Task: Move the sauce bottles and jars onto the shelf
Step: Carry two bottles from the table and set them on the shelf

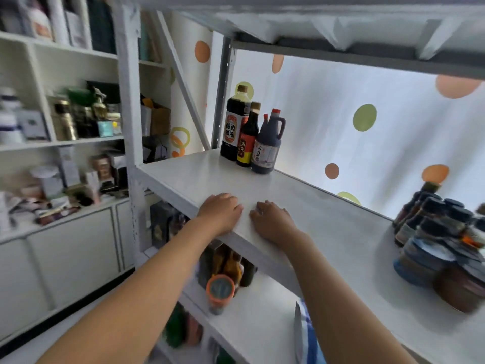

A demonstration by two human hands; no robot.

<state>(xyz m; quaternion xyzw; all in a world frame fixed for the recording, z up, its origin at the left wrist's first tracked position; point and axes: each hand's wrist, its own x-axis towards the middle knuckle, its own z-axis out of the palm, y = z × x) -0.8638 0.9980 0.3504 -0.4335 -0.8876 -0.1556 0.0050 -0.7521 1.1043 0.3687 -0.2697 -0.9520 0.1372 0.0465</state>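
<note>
White shelf board [301, 206] carries both hands palm-down near its front edge, left hand [220, 212] and right hand [271, 219] just apart, fingers loosely bent, holding nothing. Beyond the fingertips, at the back corner, stand three dark sauce bottles [250, 135], touching. Far right of the fingers sits a blurred cluster of dark-capped jars and bottles [443, 237], uncountable. Below the hands, an orange-lidded jar [220, 290] stands on the lower shelf.

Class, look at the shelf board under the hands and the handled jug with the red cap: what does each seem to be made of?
Shelf board: white, smooth, faintly glossy, likely laminated board or painted metal; it shows soft reflections. Handled jug: probably clear plastic, judging by the moulded handle, with dark liquid showing through and a paper label.
</note>
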